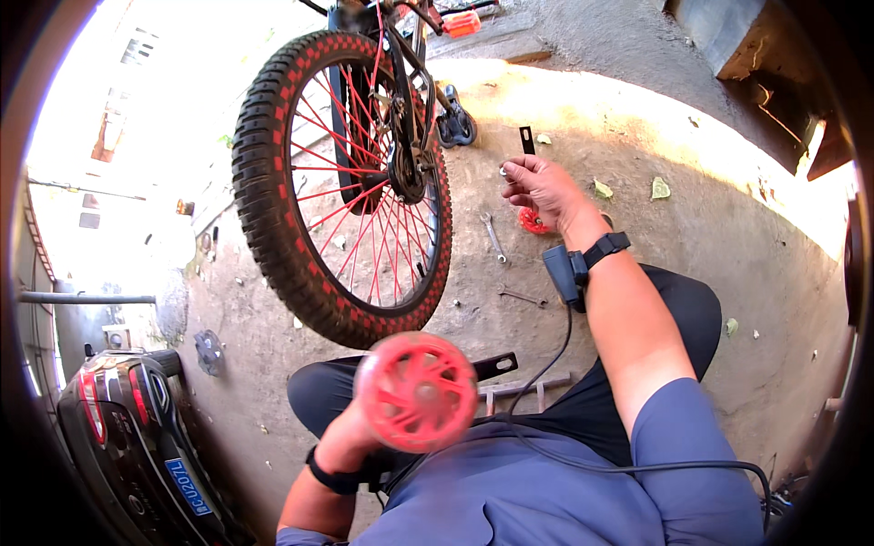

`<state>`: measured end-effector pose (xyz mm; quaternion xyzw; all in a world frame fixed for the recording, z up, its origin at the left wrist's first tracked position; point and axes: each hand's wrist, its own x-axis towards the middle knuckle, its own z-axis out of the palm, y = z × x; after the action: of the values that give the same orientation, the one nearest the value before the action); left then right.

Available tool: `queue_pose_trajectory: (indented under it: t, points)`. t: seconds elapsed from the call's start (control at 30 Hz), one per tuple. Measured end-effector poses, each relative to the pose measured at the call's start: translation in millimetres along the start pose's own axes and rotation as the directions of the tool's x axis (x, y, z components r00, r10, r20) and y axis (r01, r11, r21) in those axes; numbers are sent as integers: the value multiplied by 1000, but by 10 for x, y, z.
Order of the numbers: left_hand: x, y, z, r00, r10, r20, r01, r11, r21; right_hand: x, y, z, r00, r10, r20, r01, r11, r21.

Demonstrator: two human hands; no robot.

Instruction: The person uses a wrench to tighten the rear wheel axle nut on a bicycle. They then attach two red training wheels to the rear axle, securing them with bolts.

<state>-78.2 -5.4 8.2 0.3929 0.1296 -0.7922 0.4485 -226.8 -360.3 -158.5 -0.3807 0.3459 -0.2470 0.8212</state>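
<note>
- Red plastic makes up the small spoked wheel (417,393), blurred and held up over the lap by the left hand (349,435); the fingers are clamped on it, though mostly hidden behind it.
- Black slotted metal, a bracket (496,367), sticks out to the right of that wheel.
- The right hand (543,189) is raised in front of the body, thumb and forefinger pinched together on a small pale piece (503,171), too tiny to identify.
- Beyond it shows another slotted black bracket (526,139), and just below the palm a second red wheel (532,220); whether the hand touches either, I cannot tell.
- Two wrenches (492,238) lie apart on the concrete floor (765,264), between the right hand and the bicycle (267,205), whose chunky tyre is checked black and red.
</note>
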Motion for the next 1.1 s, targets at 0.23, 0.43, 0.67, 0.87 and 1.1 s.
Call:
queue_pose_trajectory:
  t: [0.23,0.43,0.67,0.87,1.1]
  points:
    - [-696,296,1317,689,603,401,-396,-151,906,-252,182,64,999,22,36,-28,983,183]
    - [-323,954,1653,574,617,539,-395,-367,842,-207,150,169,999,-46,-25,50,975,214]
    - [289,1625,1831,726,432,535,-67,-729,681,-42,223,492,995,-90,-45,100,931,352]
    - [553,1659,2063,749,387,538,-60,-769,636,47,341,695,996,-86,-3,81,929,361]
    - [626,1800,2015,790,414,452,33,-764,644,162,361,807,992,-108,-65,125,919,373]
